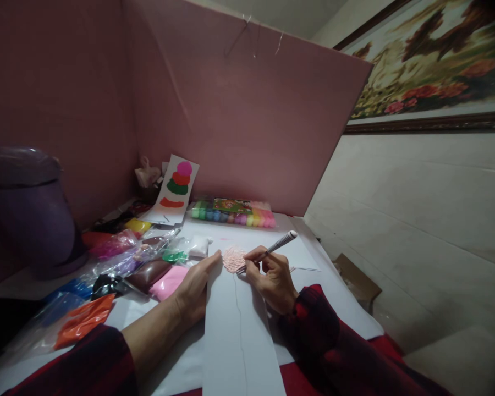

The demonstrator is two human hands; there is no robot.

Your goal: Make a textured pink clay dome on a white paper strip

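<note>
A long white card point(226, 313) lies in front of me, with a thin wavy line drawn down it. Near its top is a pale pink, textured clay disc point(233, 259). My left hand point(196, 283) grips the card's left edge, thumb along the side; its other fingers are mostly hidden. In my right hand point(272, 275) is a pen-like tool point(281, 242) with a striped handle and a pale end, pinched between thumb and fingers. The tool's tip is down at the disc's lower right edge, partly hidden by my fingers.
Bags of coloured clay lie to the left, among them pink point(169, 282), brown point(148, 275) and orange point(84, 322). Behind are a multicoloured clay pack point(233, 213) and a leaning card with coloured shapes point(174, 190). A purple bin point(28, 220) stands far left.
</note>
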